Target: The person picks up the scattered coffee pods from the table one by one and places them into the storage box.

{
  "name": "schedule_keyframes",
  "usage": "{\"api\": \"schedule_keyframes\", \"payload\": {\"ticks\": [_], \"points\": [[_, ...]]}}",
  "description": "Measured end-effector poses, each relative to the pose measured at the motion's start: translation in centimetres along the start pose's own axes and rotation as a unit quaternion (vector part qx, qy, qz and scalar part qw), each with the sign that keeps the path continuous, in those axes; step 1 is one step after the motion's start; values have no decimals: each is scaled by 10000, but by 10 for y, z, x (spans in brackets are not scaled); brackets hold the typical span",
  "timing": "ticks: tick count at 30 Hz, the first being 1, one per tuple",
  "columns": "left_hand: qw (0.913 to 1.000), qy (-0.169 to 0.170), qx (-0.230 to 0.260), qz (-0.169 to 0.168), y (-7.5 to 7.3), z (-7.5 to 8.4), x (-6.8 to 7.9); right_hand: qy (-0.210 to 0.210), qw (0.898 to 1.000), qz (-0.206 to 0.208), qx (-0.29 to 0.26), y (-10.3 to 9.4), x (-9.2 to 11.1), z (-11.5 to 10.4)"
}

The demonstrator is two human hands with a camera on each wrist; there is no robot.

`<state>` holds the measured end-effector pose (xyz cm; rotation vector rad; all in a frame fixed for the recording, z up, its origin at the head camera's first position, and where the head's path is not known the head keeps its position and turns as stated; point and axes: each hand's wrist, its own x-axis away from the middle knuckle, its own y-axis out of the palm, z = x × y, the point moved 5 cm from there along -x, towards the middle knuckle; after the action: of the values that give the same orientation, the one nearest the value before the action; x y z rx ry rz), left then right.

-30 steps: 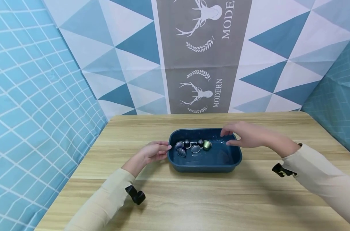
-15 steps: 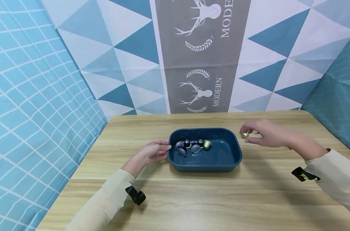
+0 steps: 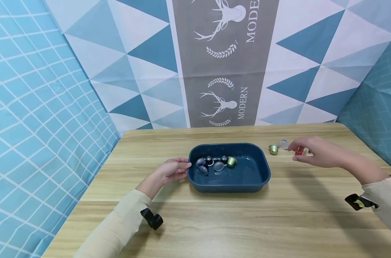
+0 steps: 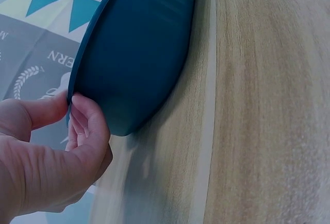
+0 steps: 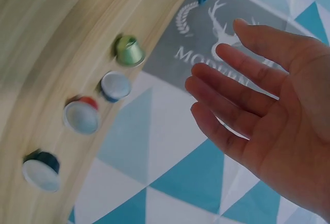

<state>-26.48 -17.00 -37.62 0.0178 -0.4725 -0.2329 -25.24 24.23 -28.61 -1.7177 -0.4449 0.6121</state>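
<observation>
My left hand [image 3: 173, 169] pinches the left rim of a dark blue plastic bin [image 3: 232, 188]; the left wrist view shows thumb and fingers on either side of that rim. Inside, at the left, lie several coffee capsules, among them a gold-green capsule [image 3: 231, 162]. My right hand [image 3: 321, 152] is over the table right of the bin, fingers relaxed and holding nothing. Below it is a red coffee capsule [image 3: 299, 151], partly covered in the head view. A green capsule [image 5: 129, 50], a blue capsule [image 5: 115, 85] with a silvery lid and a dark capsule [image 5: 41, 170] stand in line with it.
The wooden table [image 3: 215, 225] ends at a patterned cloth wall [image 3: 227, 64] behind the capsules. Blue tiled-print cloth [image 3: 37, 125] hangs along the left side. A black wrist device [image 3: 152, 218] sits on the left sleeve, another on the right.
My right hand has moved right, from above the bin's right end past the green capsule to the red one. The green and silver-lidded capsules are now uncovered. My left hand stays on the rim.
</observation>
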Motion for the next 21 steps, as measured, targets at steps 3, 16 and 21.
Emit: {"api": "schedule_keyframes", "payload": {"ticks": [3, 16, 21], "points": [[10000, 6, 25, 21, 0, 0, 0, 133, 9999, -36, -3, 1, 4, 8], [9998, 97, 170, -81, 1, -3, -2, 616, 9966, -282, -476, 12, 19, 43], [9998, 131, 130, -77, 1, -1, -1, 853, 9943, -403, -504, 16, 24, 65]]}}
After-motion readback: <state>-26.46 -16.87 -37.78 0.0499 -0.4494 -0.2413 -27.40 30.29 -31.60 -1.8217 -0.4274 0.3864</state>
